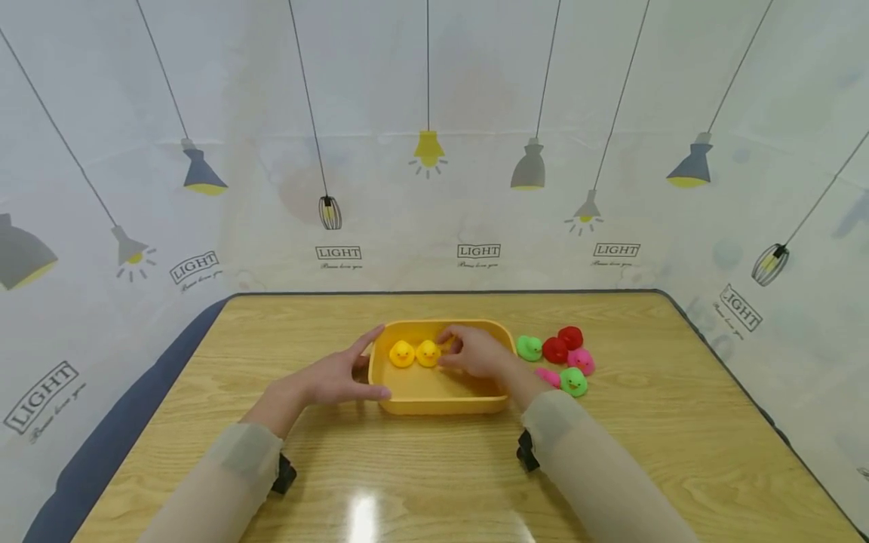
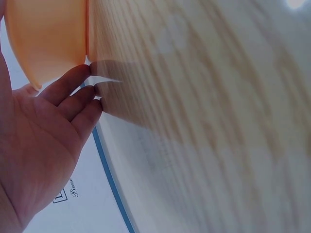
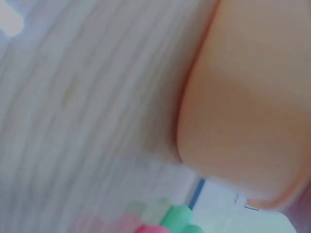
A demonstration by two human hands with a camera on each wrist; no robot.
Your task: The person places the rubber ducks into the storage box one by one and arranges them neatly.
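Left hand (image 1: 334, 377), fingers spread, touches end of boxy yellow plastic tray (image 1: 441, 406). Right hand (image 1: 477, 351) inside, by round yellow toy duck (image 1: 428, 354); can't tell if gripping.

Tray (image 1: 444, 406) is done in yellow-orange, ducks (image 1: 402, 354) are coloured yellow, green, red and pink, table (image 1: 652, 422) is wood-grained, whitish backdrop (image 1: 380, 83) is printed with grey, blue, yellow lamps (image 1: 428, 143).

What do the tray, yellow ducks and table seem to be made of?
Tray: probably plastic, smooth, with even colour and rounded, moulded-looking corners. Yellow ducks: likely rubber or vinyl, smooth, judging by their evenly coloured bodies. Table: wood or wood-look laminate, glossy, since grain and a bright reflection show.
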